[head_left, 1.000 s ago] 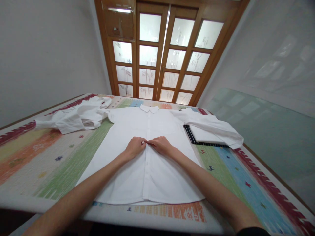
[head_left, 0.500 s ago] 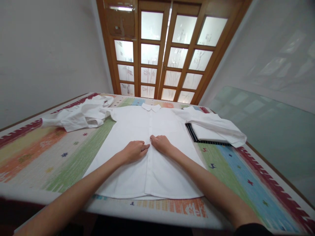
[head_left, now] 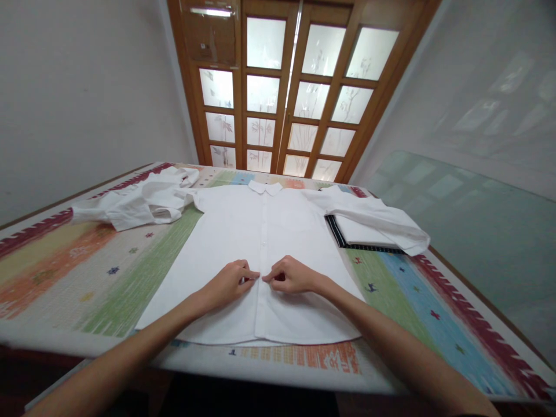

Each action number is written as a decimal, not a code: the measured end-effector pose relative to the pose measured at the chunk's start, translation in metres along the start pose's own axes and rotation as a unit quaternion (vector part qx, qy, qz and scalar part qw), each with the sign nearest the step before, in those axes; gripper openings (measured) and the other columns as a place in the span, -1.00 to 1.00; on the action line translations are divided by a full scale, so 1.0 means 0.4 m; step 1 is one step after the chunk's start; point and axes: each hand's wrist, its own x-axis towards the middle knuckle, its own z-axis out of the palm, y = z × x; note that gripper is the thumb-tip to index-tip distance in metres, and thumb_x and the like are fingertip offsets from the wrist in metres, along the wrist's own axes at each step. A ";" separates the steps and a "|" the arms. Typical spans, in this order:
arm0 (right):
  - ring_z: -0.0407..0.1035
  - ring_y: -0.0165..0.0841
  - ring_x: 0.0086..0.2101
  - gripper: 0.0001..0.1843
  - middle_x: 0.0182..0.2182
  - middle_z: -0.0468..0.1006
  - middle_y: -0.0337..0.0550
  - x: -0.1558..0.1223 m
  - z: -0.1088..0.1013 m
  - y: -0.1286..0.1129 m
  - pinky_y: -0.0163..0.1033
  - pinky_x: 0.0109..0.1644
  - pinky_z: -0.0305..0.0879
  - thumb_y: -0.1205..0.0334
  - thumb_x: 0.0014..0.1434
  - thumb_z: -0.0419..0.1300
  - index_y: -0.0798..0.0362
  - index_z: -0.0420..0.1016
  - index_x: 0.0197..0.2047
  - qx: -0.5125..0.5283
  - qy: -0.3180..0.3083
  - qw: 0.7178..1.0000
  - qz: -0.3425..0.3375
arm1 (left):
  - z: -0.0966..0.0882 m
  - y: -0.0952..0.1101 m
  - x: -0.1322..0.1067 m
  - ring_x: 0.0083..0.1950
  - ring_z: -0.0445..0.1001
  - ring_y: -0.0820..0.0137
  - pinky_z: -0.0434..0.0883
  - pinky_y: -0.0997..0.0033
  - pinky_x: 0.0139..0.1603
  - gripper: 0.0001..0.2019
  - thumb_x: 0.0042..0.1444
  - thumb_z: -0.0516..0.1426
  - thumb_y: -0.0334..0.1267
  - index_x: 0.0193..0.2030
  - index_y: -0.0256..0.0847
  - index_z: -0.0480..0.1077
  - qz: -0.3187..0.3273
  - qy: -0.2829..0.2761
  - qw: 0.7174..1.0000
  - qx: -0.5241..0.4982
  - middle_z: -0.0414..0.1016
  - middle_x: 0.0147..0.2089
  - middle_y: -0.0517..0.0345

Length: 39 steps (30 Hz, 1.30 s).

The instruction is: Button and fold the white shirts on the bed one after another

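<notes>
A white button-up shirt (head_left: 230, 231) lies face up on the table, its collar (head_left: 264, 187) toward the doors. My left hand (head_left: 232, 281) is closed in a pinch at the left side of the button placket, low on the shirt's front. Facing it from the other side of the placket, my right hand (head_left: 289, 275) also pinches the cloth. Both sets of fingertips nearly meet there; a button at that spot is hidden. One button shows on the placket above my fingers. The right sleeve (head_left: 391, 223) drapes over a folded stack.
A patterned tablecloth (head_left: 143, 278) covers the table. Rumpled white cloth (head_left: 143, 202) lies at the left. Under the sleeve is a folded white item (head_left: 360, 231) on a black striped one (head_left: 335, 231). Wooden doors (head_left: 284, 116) stand beyond; a glass panel (head_left: 460, 226) leans at the right.
Both hands have moved down the placket, toward me, from mid-front to lower on the shirt. A button is now uncovered above them. The shirt stays in place.
</notes>
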 end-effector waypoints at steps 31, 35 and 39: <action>0.25 -0.49 -0.55 -0.93 -0.62 0.40 -0.35 -0.033 0.079 -0.026 -0.41 -0.45 0.15 0.35 -0.02 0.25 0.13 0.53 -0.39 0.225 0.132 0.951 0.164 | 0.019 0.032 0.048 -0.62 0.40 0.46 0.30 0.50 -0.52 -0.88 0.00 0.12 -0.32 -0.35 -0.25 0.48 -0.151 -0.028 0.970 -0.189 0.44 -0.61 0.28; 0.26 -0.50 -0.58 -0.92 -0.58 0.45 -0.30 -0.035 0.079 -0.038 -0.42 -0.49 0.15 0.32 0.04 0.21 0.13 0.53 -0.39 0.236 0.133 0.947 0.173 | 0.028 0.018 0.052 -0.63 0.43 0.46 0.35 0.52 -0.54 -0.92 -0.05 0.17 -0.31 -0.40 -0.27 0.43 -0.178 -0.024 0.941 -0.288 0.44 -0.65 0.25; 0.21 -0.54 -0.71 -0.74 -0.53 0.49 -0.28 -0.032 0.079 -0.041 -0.42 -0.62 0.10 0.34 0.13 0.00 0.13 0.52 -0.36 0.284 0.111 0.930 0.205 | 0.024 0.013 0.050 -0.48 0.53 0.40 0.43 0.49 -0.42 -0.83 -0.05 0.22 -0.20 -0.47 -0.28 0.47 -0.179 -0.017 0.940 -0.290 0.56 -0.54 0.12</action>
